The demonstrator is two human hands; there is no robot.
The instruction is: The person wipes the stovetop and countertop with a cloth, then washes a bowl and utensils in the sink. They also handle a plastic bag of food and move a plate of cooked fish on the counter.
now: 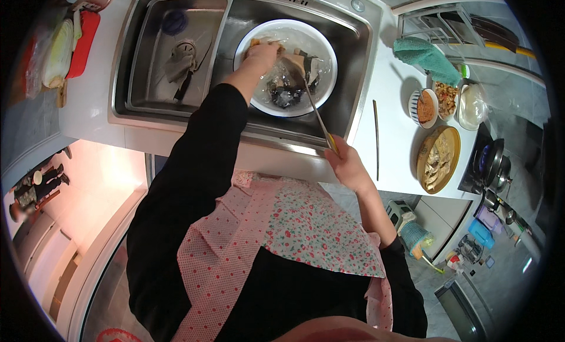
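A person in a black top and a pink floral apron stands at a steel double sink (353, 101) in the upper middle of the frame. One white basin (259, 104) sits in the right sink compartment, holding water and dark and pale pieces of food.

The left hand (261, 54) reaches into the basin at its upper left, fingers curled down onto a pale piece of food (294, 63); how tightly it grips cannot be told. The right hand (347, 165), at the sink's front edge, is closed around the yellow end of a long thin utensil (315, 107) whose tip reaches into the basin.

On the white counter at right lie one thin stick (376, 139), three small bowls of food (447, 98), one round wooden tray (438, 159) and one teal cloth (426, 57). At upper left, one red package (83, 42) lies beside pale leafy vegetables (59, 54).
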